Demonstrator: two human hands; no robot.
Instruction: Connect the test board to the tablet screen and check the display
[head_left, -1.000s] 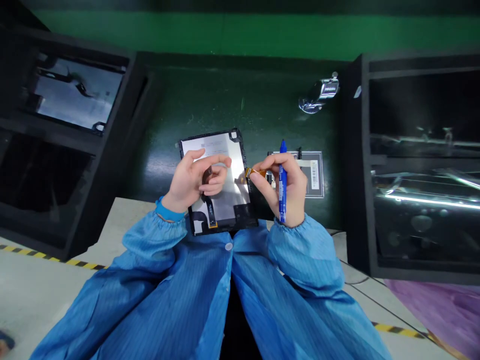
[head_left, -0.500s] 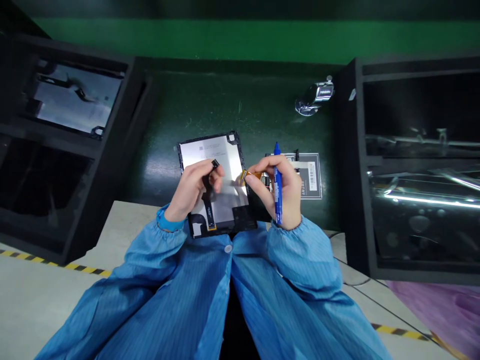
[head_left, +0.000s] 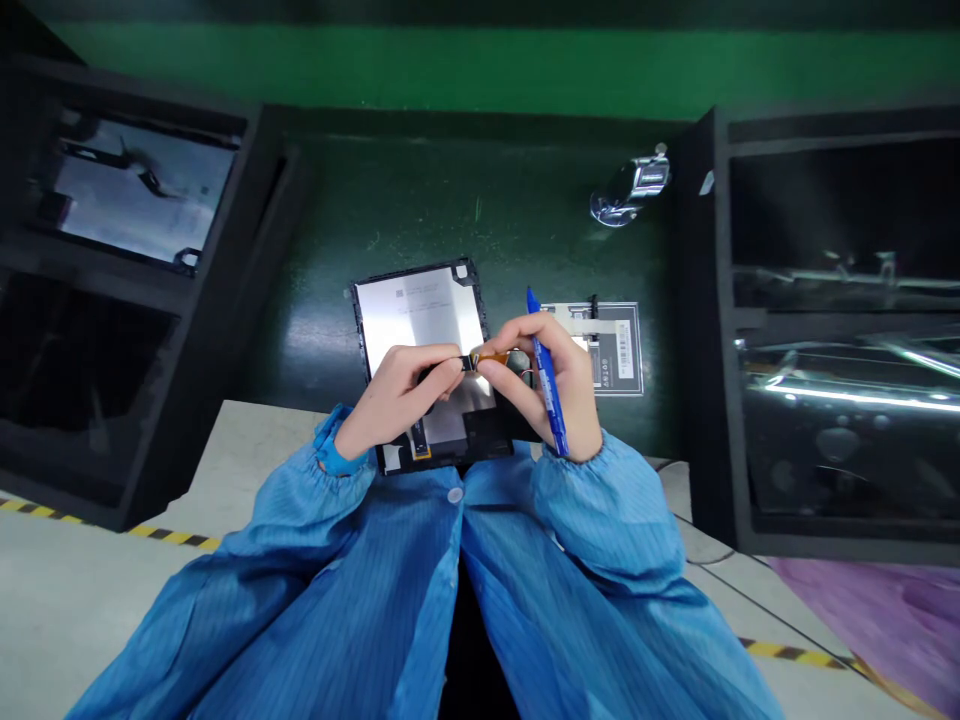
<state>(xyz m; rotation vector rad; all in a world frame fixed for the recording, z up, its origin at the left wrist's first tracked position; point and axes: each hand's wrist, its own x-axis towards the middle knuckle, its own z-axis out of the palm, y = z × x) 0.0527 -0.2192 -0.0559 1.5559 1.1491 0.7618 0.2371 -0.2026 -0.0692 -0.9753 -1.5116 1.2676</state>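
Left hand [head_left: 390, 395] pinches a black flex cable [head_left: 442, 372] over the display panel [head_left: 420, 315]; right hand [head_left: 547, 385] pinches an orange flex cable [head_left: 495, 357], gripping a blue pen [head_left: 546, 375].

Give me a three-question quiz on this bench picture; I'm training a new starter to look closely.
1. True or false: the right hand holds a blue pen.
2. What do both hands pinch between their fingertips? A) a screw B) thin flat cables C) a cloth
3. Where does the label card lie relative to the silver-backed panel?

Key: 1 true. 2 B, the left hand brings a black cable end to the orange one. 3 To its right, on the green mat.
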